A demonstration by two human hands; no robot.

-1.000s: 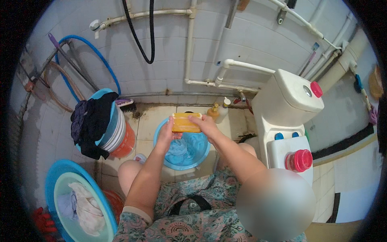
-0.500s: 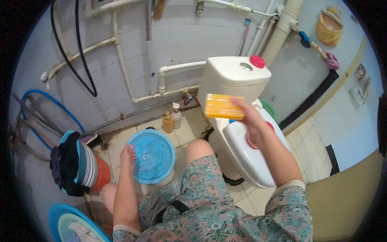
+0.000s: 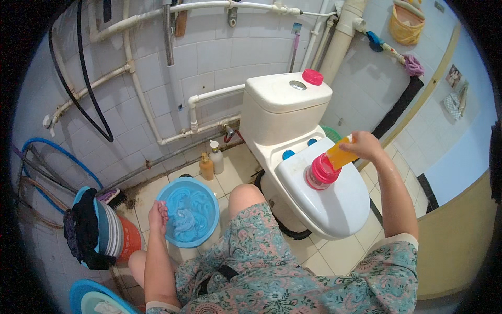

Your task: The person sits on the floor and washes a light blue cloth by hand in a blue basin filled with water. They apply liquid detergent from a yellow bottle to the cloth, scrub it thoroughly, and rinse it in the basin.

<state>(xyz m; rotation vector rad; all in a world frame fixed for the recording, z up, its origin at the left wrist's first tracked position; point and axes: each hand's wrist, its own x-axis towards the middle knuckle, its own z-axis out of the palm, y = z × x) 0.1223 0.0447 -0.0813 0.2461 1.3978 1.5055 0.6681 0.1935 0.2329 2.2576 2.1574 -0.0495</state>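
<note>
In the head view, the person's right hand [image 3: 366, 145] grips the upper end of a yellow soap bar [image 3: 341, 154], tilted, its lower end at the mouth of a pink plastic jar [image 3: 319, 179] on the toilet lid [image 3: 334, 220]. A firm, high pinch would suit a slippery bar, lined up with the opening to spare the rim. The left hand [image 3: 158, 215] curls beside the blue basin [image 3: 215, 198]; whether it holds anything cannot be told.

Orange bottle [image 3: 206, 168] beside white bottle [image 3: 216, 159]
</note>
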